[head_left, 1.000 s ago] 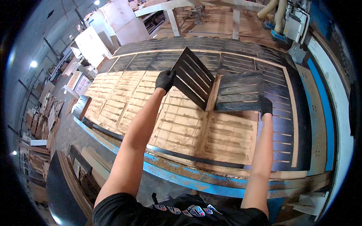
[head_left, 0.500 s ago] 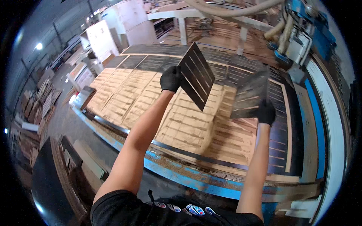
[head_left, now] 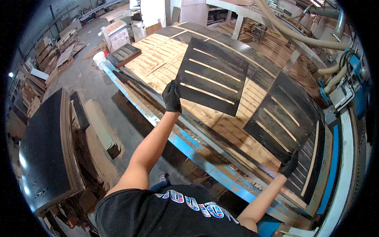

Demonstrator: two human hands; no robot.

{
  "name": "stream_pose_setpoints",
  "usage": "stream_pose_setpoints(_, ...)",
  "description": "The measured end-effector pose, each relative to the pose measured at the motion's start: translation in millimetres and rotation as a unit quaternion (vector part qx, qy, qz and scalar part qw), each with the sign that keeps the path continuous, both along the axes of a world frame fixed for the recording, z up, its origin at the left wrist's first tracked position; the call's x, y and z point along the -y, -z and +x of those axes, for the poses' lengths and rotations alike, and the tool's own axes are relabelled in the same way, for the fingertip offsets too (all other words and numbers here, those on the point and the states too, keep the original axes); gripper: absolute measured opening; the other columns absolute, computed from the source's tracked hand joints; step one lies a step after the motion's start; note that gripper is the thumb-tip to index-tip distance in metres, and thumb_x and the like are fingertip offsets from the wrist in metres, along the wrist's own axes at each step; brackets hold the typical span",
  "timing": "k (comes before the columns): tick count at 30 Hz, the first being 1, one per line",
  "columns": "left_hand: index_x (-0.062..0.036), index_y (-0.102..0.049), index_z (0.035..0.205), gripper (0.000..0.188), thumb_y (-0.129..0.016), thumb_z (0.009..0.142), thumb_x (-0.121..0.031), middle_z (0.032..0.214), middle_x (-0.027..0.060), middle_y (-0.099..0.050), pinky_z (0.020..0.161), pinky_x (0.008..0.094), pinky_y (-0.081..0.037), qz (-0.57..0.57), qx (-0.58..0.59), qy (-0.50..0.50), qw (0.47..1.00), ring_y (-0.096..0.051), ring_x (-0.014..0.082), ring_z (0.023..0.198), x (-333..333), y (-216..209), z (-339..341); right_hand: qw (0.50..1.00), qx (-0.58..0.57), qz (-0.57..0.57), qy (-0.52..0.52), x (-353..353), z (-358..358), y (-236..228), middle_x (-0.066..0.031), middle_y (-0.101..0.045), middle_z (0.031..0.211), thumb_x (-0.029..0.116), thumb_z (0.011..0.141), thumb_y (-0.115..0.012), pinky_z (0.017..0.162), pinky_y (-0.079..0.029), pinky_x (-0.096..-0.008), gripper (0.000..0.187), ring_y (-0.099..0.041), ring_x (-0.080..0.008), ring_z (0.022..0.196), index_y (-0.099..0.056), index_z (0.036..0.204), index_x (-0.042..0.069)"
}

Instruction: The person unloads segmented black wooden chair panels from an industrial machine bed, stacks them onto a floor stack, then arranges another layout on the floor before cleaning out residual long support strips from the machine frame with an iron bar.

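Note:
My left hand (head_left: 171,96), in a black glove, grips the left edge of a dark square panel with long slots (head_left: 213,76). That panel is held up in the air, tilted, with its broad face toward me. My gloved right hand (head_left: 289,165) is closed on the near corner of a second dark slotted panel (head_left: 283,118), held slanting above the right part of the machine bed. Pale board shows through the slots of both. Beneath them lies a tan board (head_left: 156,51) marked with rows of grooves. More dark slotted pieces (head_left: 252,49) lie along the bed's far side.
A low stack of dark slotted panels (head_left: 124,54) sits at the bed's left end. A blue, dust-covered rail (head_left: 189,146) runs along the near side. Large dark sheets (head_left: 45,146) are piled at left. Machine head with hoses (head_left: 343,81) stands at right; a white bucket (head_left: 99,58) is beyond.
My view has turned left and down. The left panel has swung from nearly edge-on to face me. The right panel, blurred before, now shows clearly and sits lower in view.

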State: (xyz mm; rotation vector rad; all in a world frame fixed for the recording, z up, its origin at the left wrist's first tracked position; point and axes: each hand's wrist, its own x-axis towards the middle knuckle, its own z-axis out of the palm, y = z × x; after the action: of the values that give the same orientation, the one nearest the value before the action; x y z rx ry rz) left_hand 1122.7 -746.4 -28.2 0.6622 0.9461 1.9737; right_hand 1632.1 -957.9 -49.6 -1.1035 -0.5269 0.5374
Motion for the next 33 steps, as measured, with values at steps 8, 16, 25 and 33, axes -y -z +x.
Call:
stream_pose_setpoints(8, -0.0023, -0.063, 0.093, 0.020, -0.052, 0.091, -0.018, 0.083, 0.0026, -0.060, 0.070, 0.0257, -0.044, -0.009, 0.037, -0.042, 0.998, -0.053, 0.0120, 0.076, 59.7, 32.0, -130.7, 0.992, -0.040, -0.008, -0.122, -67.4, -205.4, 36.9, -0.0069, -0.062, 0.089, 0.025, 0.085, -0.063, 0.070, -0.047, -0.0345, 0.025, -0.058, -0.0197, 0.079, -0.062, 0.102, 0.007)
stream_pose_setpoints(16, -0.0027, -0.063, 0.097, 0.023, -0.048, 0.094, -0.020, 0.088, 0.0038, -0.062, 0.072, 0.0268, -0.046, -0.042, 0.050, -0.120, 0.991, -0.057, 0.0124, 0.079, 105.1, 70.8, -270.5, 0.939, -0.063, -0.115, -0.319, -154.3, -402.0, 59.7, -0.0045, -0.061, 0.090, 0.028, 0.084, -0.063, 0.073, -0.049, -0.0332, 0.027, -0.060, -0.0184, 0.083, -0.062, 0.102, 0.008)
stream_pose_setpoints(25, -0.0059, -0.061, 0.097, 0.021, -0.051, 0.093, -0.024, 0.091, 0.0003, -0.059, 0.075, 0.0269, -0.043, -0.095, 0.070, -0.220, 0.968, -0.053, 0.0112, 0.083, 115.5, 79.2, -391.0, 0.876, -0.057, -0.208, -0.431, -215.5, -606.6, 69.2, -0.0056, -0.059, 0.103, 0.024, 0.087, -0.060, 0.081, -0.044, -0.0318, 0.039, -0.055, -0.0174, 0.090, -0.053, 0.118, 0.001)
stream_pose_setpoints(33, -0.0076, -0.059, 0.094, 0.021, -0.047, 0.094, -0.024, 0.093, 0.0018, -0.059, 0.081, 0.0297, -0.042, -0.111, 0.137, -0.250, 0.952, -0.054, 0.0150, 0.088, 46.0, 100.3, -504.7, 0.854, 0.115, -0.220, -0.458, -313.1, -761.8, 130.3, -0.0059, -0.061, 0.100, 0.026, 0.088, -0.057, 0.076, -0.043, -0.0276, 0.034, -0.054, -0.0151, 0.088, -0.060, 0.108, -0.001)
